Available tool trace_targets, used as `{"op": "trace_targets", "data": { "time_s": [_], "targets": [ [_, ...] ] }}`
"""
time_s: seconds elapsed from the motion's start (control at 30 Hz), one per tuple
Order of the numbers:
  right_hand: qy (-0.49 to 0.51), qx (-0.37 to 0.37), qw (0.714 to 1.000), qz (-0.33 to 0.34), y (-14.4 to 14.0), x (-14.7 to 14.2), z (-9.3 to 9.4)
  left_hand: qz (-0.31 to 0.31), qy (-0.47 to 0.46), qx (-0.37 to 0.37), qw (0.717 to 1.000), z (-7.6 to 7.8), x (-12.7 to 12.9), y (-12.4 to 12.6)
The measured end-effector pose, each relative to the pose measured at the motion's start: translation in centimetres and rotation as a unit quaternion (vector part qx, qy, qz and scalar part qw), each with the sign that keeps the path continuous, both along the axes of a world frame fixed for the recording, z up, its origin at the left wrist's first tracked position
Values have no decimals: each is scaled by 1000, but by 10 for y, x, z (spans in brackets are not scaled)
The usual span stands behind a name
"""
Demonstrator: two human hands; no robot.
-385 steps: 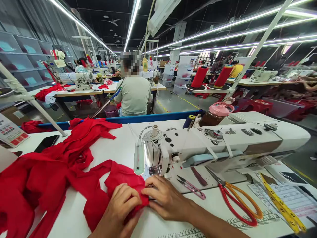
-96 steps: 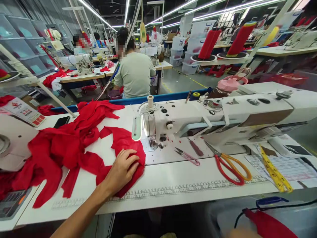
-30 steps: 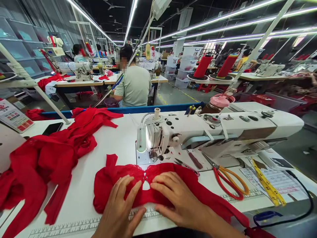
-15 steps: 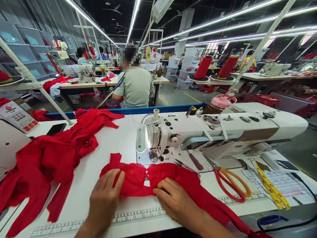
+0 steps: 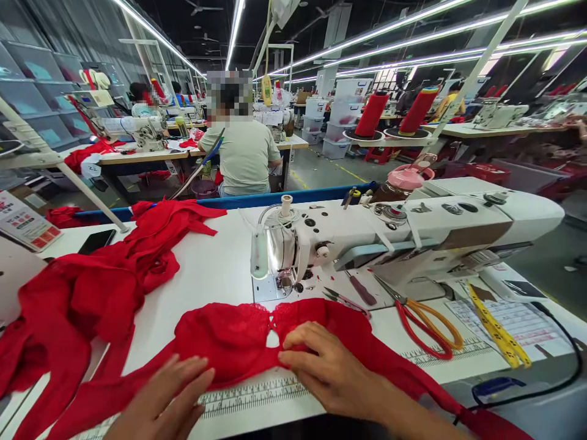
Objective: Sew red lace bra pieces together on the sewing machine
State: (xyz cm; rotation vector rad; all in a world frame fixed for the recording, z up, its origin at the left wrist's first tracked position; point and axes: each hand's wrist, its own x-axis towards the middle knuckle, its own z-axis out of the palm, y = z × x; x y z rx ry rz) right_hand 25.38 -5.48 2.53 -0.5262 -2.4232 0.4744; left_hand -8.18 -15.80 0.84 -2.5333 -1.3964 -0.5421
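A red lace-trimmed bra is spread out on the white table in front of the sewing machine. A small crossed detail and an opening sit between its cups, and its long wings stretch to both sides. My left hand is at the lower left of the bra, fingers extended and apart, over the left wing. On the right cup lies my right hand, its fingers bent and the fingertips gripping the cloth beside the centre opening. Behind the bra stands the sewing machine, its lit needle area just beyond the lace edge.
Red garments are heaped at the left beside a phone. Scissors, tweezers and a yellow tape measure lie to the right. Two red thread cones stand above. A co-worker sits ahead.
My left hand has let go of the left cup and moved down toward me. The left wing now extends to the lower left. My right hand stays near the centre.
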Motion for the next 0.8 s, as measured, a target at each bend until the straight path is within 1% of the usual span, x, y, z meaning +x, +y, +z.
{"op": "trace_targets", "data": {
  "time_s": [0.03, 0.1, 0.17, 0.23, 0.3, 0.37, 0.43, 0.5, 0.67, 0.8],
  "targets": [
    [12, -11, 1000, 0, 2, -4, 0, -26, -50, -23, 998, 1, 18, 10],
    [6, -26, 1000, -2, 7, -11, -2, -56, -160, -29, 985, 4, 53, 35],
    [-26, -39, 999, 1, 13, -14, -7, -89, -186, -77, 975, 2, 79, 57],
    [-57, -56, 997, 0, 19, -11, -12, -92, -167, -110, 976, -9, 88, 70],
    [-81, -72, 994, -2, 23, -5, -14, -62, -141, -117, 981, -23, 85, 73],
    [-103, -86, 991, -6, 25, 1, -14, -25, -119, -119, 985, -36, 76, 71],
    [-119, -103, 988, -9, 26, 4, -13, -2, -94, -124, 988, -43, 68, 68],
    [-125, -118, 985, -14, 26, 5, -13, 7, -67, -122, 990, -44, 65, 67],
    [-130, -144, 981, -16, 26, 5, -14, 11, -9, -100, 995, -38, 65, 69],
    [-142, -175, 974, -7, 30, 11, -5, 5, 3, -92, 996, -35, 64, 71]
  ]
}}
